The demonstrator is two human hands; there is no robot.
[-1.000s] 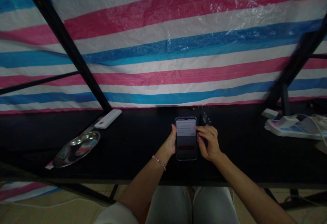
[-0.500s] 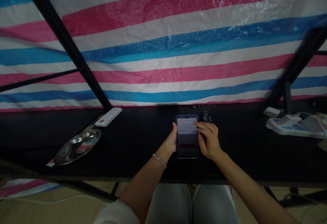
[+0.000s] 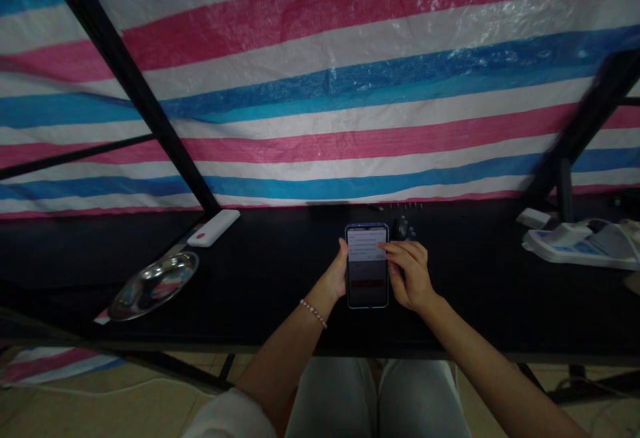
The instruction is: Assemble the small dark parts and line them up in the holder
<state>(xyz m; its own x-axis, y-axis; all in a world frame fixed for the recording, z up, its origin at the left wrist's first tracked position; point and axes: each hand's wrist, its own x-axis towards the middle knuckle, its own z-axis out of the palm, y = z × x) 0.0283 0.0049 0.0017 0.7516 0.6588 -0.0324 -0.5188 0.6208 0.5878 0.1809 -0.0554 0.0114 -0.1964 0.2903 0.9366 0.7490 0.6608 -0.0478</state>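
A smartphone with a lit screen is held above the black table. My left hand grips its left edge, thumb up along the side; a bead bracelet sits on that wrist. My right hand is curled at the phone's right side, with a fingertip touching the upper part of the screen. Small dark objects lie just behind the phone.
A shiny metal tray lies at the left of the table, with a white power bank behind it. A white power strip with cables sits at the right. A striped tarp and black frame bars stand behind.
The view has shifted slightly. Both hands and the phone keep almost the same pose, the right fingertip staying on the upper screen.
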